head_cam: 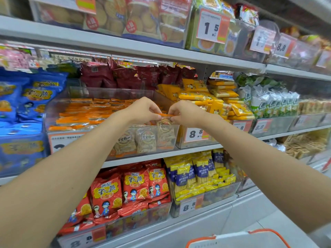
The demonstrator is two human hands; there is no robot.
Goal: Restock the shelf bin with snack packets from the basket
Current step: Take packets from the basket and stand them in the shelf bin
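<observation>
Presently, the snack packet (165, 123) hung upright at the front right corner of the shelf bin (111, 90). Its lower part appeared to sit behind the clear front wall, and its orange top seal showed above the rim. The left hand (143, 110) pinched the left end of that seal between thumb and forefinger. The right hand (186, 113) pinched the right end likewise, and the remaining fingers of both hands were curled inward.

The step in hand was judged to be seating the packet in the front row, beside the like packets standing face-out. To do this well, the packet should be lowered straight, seal level and printed face to the aisle, until its bottom edge rests on the bin floor. Both pinches should then release together so that it does not tip. The flat-stacked orange packets (84, 111) behind would serve as a backstop. Care was due at the right wall, just beside the yellow packets (215, 101), lest a corner catch.

The basket (268, 230) lay low to the right, well apart from the bin. Its contents could not be seen.
</observation>
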